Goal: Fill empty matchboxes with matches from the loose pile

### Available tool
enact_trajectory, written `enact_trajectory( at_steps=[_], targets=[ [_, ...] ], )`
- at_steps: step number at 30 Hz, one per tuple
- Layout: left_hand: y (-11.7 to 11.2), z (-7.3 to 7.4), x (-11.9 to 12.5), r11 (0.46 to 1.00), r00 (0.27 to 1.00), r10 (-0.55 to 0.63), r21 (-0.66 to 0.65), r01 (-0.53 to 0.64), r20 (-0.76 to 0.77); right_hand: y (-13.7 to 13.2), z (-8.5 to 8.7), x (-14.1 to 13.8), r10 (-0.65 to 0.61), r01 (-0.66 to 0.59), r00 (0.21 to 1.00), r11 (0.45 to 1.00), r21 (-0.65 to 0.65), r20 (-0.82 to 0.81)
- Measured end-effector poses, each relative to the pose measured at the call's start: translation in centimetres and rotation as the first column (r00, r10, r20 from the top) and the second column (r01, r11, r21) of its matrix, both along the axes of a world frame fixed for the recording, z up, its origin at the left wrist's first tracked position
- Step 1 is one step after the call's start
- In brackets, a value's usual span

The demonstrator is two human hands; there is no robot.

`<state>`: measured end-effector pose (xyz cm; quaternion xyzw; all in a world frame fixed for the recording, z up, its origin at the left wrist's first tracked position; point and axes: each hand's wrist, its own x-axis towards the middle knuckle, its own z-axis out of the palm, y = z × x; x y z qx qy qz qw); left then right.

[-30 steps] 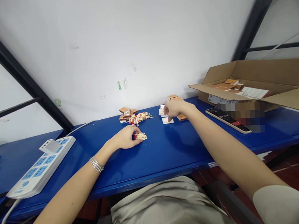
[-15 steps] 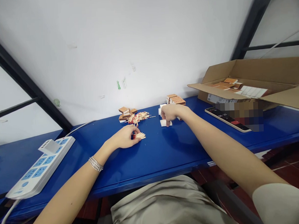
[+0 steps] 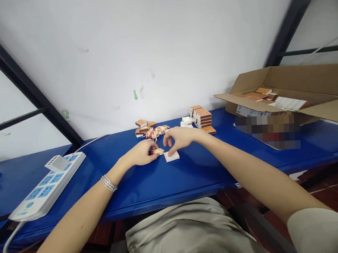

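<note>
My left hand (image 3: 141, 152) is closed around a small bundle of matches (image 3: 158, 151), red heads toward the palm and pale sticks pointing right. Just right of the bundle, a white matchbox tray (image 3: 173, 157) lies on the blue table (image 3: 149, 183). Above that tray hovers my right hand (image 3: 181, 136), fingers apart, with the thumb at the tray's upper side. Behind my hands is a loose heap of red-tipped matches (image 3: 157, 132). Brown matchboxes (image 3: 142, 124) are piled beside the heap.
Stacked brown matchboxes (image 3: 203, 116) stand near the wall, with white trays (image 3: 187, 121) to their left. An open cardboard box (image 3: 250, 100) holding more matchboxes is at the right, a partly blurred phone (image 3: 266, 140) in front. A power strip (image 3: 50, 185) lies left.
My right hand has brought a white tray left and toward me, beside the matches, and its fingers have spread. My left hand keeps its bundle in nearly the same place.
</note>
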<state>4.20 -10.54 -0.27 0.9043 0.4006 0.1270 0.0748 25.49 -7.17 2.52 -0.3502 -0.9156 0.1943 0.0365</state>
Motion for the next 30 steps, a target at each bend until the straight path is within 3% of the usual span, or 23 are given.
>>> enact_trajectory(
  at_steps=[4,12,19,30],
  targets=[
    [0.1,-0.1,0.0,1.0,1.0,0.029,0.006,-0.029,-0.001,0.7,-1.5,-0.9,-0.026,0.057,0.973,0.99,0.129,-0.23],
    [0.4,-0.2,-0.2,0.999,0.999,0.042,-0.024,-0.042,0.006,2.5,-4.0,-1.6,0.016,-0.034,0.96,0.998,-0.059,-0.279],
    [0.3,-0.1,-0.4,1.0,1.0,0.005,-0.005,-0.005,-0.02,3.2,-4.5,-1.6,0.037,-0.07,0.954,0.992,-0.105,-0.296],
    [0.2,-0.1,0.1,0.999,0.998,0.013,0.031,-0.012,-0.059,3.0,-4.4,-1.6,0.04,-0.056,0.964,0.997,-0.053,-0.262]
  ],
)
